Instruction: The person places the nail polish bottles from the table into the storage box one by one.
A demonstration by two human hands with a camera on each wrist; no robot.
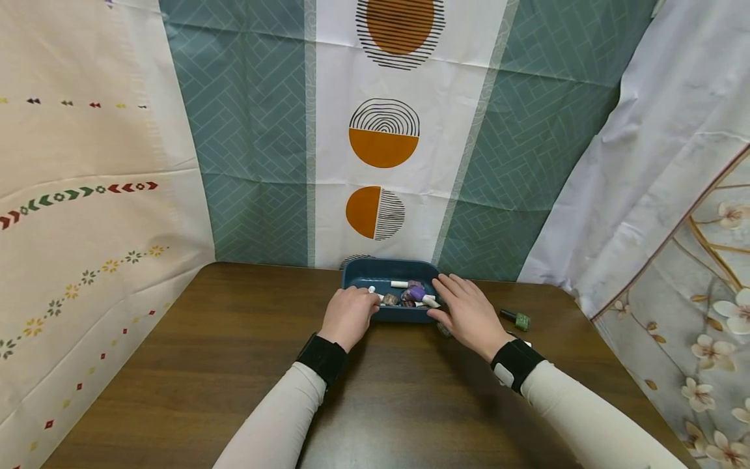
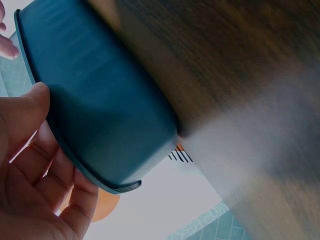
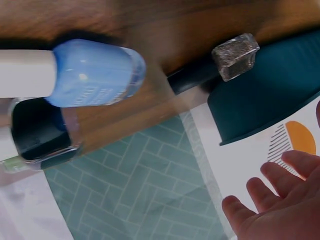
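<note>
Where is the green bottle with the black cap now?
In the head view, the green bottle lies on the brown table, just right of the right hand, with the blue tray on that hand's other side.

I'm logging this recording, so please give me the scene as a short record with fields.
container: dark teal bin on a wooden table
inside: several small bottles, including a purple bottle
outside: green bottle with black cap, blue bottle with white cap, glittery bottle beside the bin
left hand: grips the bin's rim
right hand: fingers extended at the bin's right end; contact unclear
</note>
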